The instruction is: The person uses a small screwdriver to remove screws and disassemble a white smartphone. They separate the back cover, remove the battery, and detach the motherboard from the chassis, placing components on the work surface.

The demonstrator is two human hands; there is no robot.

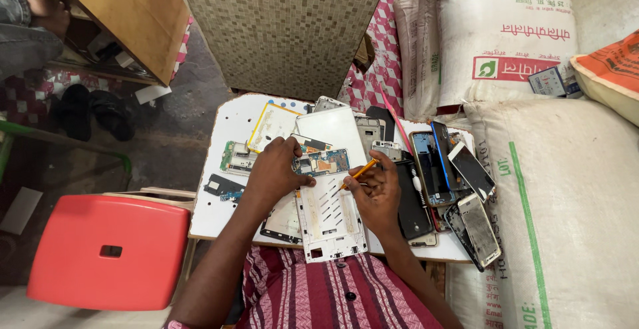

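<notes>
So the left hand (273, 169) lies flat w/ fingers pressed on the phone frame (327, 219) & circuit board (323, 163), prob. to keep them from sliding on the white board (219, 212). Right hand (379, 192) pinches a yellow tool (359, 172), tip aimed at the circuit board; spare phones (459, 189) lie at the right, out of the way.

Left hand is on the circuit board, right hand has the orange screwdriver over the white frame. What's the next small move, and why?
Probably lower the orange screwdriver tip onto the circuit board. The right hand holds it angled toward the board, tip just short, while the left hand pins the board on the white frame.
</notes>
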